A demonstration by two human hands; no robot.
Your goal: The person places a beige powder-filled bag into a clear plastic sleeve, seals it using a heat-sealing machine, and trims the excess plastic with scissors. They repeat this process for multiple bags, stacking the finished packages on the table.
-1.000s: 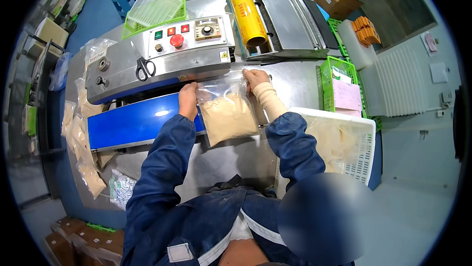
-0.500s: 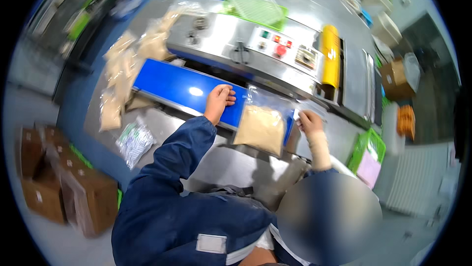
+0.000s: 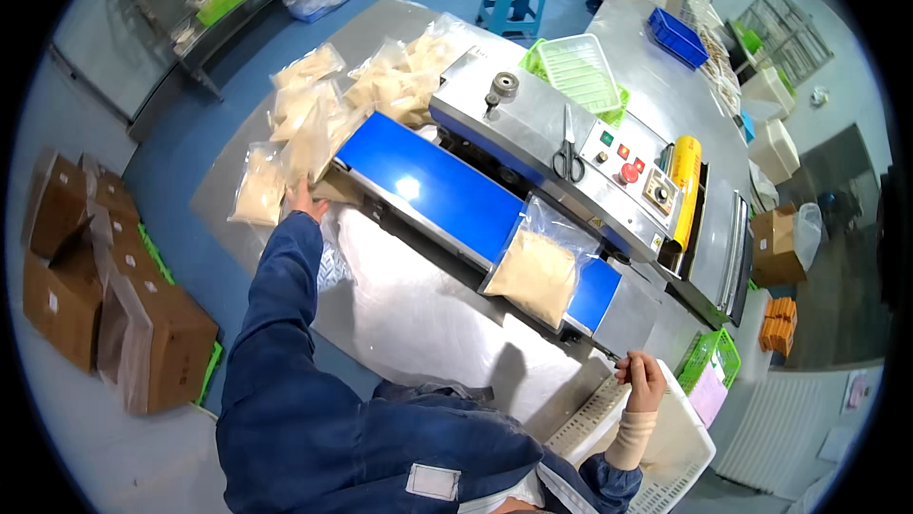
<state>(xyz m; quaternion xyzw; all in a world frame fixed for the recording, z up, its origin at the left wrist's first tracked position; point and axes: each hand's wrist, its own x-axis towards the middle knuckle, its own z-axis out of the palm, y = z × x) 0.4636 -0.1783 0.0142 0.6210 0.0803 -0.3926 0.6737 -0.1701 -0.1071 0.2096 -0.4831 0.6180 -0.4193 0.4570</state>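
At the left, my left hand (image 3: 304,200) has its fingers on the lower end of a clear bag of tan powder (image 3: 312,141), which leans among several similar bags. The fingers partly hide behind that bag. A single filled bag (image 3: 534,276) lies on the right part of the blue conveyor belt (image 3: 418,186), its clear top toward the sealing machine (image 3: 547,143). My right hand (image 3: 643,381) hangs over a white basket (image 3: 666,447), beyond the belt's right end, fingers curled together. A thin dark piece is by its fingertips; whether the hand holds it is unclear.
Black-handled scissors (image 3: 569,157) and a green basket with a white tray (image 3: 577,72) lie on the machine. A yellow roll (image 3: 685,176) sits at its right end. Cardboard boxes (image 3: 171,333) stand on the floor at left, a blue stool (image 3: 514,2) behind.
My left hand has gone from above the belt to the bags at left. My right hand has left the bag's side and moved down and right. The whole view has shifted.
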